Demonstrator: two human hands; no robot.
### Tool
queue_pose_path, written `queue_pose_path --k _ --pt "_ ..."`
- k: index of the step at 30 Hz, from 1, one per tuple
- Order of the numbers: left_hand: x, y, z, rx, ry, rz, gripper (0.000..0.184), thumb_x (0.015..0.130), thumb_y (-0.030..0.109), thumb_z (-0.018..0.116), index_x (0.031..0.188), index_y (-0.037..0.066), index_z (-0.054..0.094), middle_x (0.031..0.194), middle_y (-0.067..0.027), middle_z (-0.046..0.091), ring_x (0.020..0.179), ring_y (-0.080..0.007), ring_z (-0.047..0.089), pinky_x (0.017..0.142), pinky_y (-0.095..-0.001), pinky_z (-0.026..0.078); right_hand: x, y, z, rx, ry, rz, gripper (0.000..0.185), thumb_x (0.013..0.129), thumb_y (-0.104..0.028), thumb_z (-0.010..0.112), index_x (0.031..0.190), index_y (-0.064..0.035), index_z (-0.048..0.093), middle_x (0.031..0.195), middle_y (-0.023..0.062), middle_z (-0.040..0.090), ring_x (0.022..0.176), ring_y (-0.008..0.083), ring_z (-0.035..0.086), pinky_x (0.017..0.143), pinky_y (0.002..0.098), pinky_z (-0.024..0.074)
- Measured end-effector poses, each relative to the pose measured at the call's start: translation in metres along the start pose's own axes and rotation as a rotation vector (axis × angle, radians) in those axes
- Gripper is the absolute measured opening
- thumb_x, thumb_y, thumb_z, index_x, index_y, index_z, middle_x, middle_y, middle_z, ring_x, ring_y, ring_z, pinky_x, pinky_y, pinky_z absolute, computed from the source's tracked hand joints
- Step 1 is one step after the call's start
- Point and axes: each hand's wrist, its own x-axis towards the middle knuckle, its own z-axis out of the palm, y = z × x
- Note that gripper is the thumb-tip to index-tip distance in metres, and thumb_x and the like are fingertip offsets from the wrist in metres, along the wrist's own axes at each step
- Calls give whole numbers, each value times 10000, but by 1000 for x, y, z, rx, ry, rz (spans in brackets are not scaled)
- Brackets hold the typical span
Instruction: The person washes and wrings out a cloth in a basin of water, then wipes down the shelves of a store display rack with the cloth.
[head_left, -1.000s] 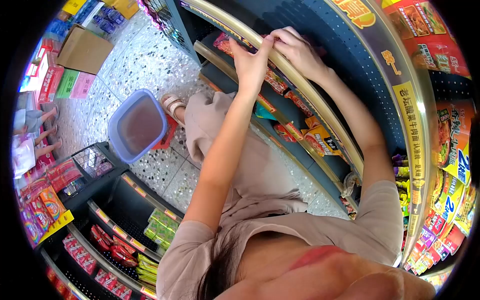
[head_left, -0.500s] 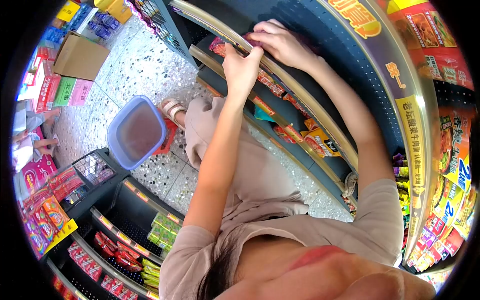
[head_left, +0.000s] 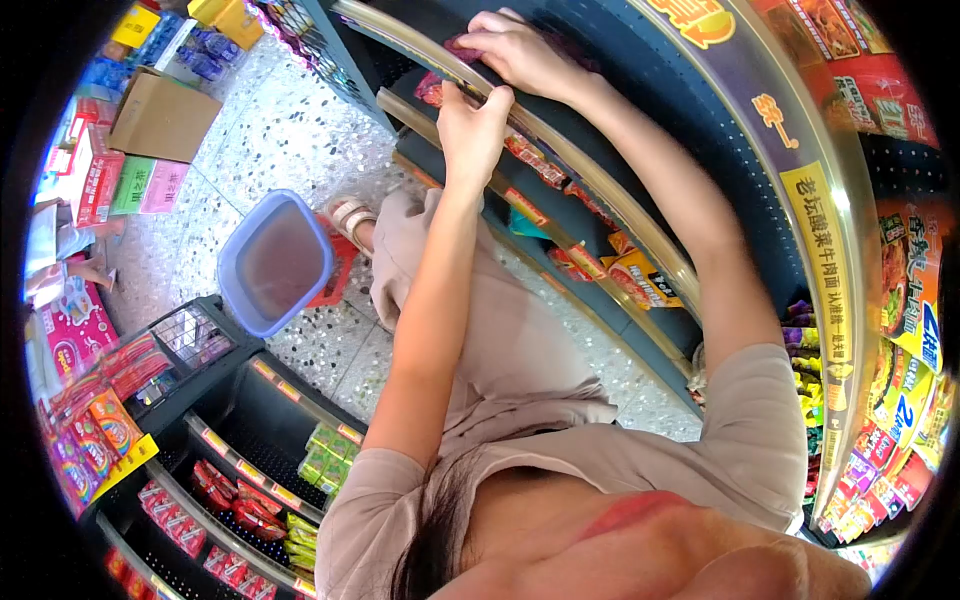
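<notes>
My left hand (head_left: pixel 473 130) is closed at the gold-edged front rail (head_left: pixel 560 137) of a dark shelf, with the thumb at the rail's edge. Just beyond it, my right hand (head_left: pixel 520 55) presses down on the shelf surface over a dark red cloth (head_left: pixel 578 55), mostly hidden under the palm and fingers. Red snack packets (head_left: pixel 535 160) lie on the tier below the rail. Lower down sits an orange-yellow packet (head_left: pixel 640 278).
A blue basin (head_left: pixel 228 290) of murky water stands on a red stool (head_left: pixel 333 285) to the left. An opened cardboard box (head_left: pixel 165 115) is further back. Another snack rack (head_left: pixel 230 400) stands at lower left. Hanging noodle packets (head_left: pixel 910 280) line the right side.
My right hand has slid left and slightly up along the shelf with the cloth. The left hand has shifted only a little to the left at the rail.
</notes>
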Motion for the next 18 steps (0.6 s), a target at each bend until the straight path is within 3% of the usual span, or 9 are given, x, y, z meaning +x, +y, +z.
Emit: queue_pose_path --k 3,15,18 --pt "-3 6 0 -39 -13 -16 288 819 132 590 1052 -10 496 849 -71 557 715 -155 607 576 -286 563 -7 -8 -14 -11 -121 46 234 814 -31 589 1042 -48 637 1010 109 569 968 295 539 844 378 446" --pt "-2 4 1 -7 -5 -13 284 832 149 565 1062 -2 496 904 -85 577 759 -176 621 596 -306 568 -38 -30 -58 83 -263 24 245 788 -9 607 1031 -18 628 1054 121 548 1013 296 516 870 364 432" --pt "-5 10 3 -55 59 -17 354 760 218 646 970 -37 517 768 -94 614 664 -170 599 600 -292 482 -33 -26 -50 100 -259 38 259 777 -5 609 1035 -21 631 1050 115 548 1008 292 516 869 364 433"
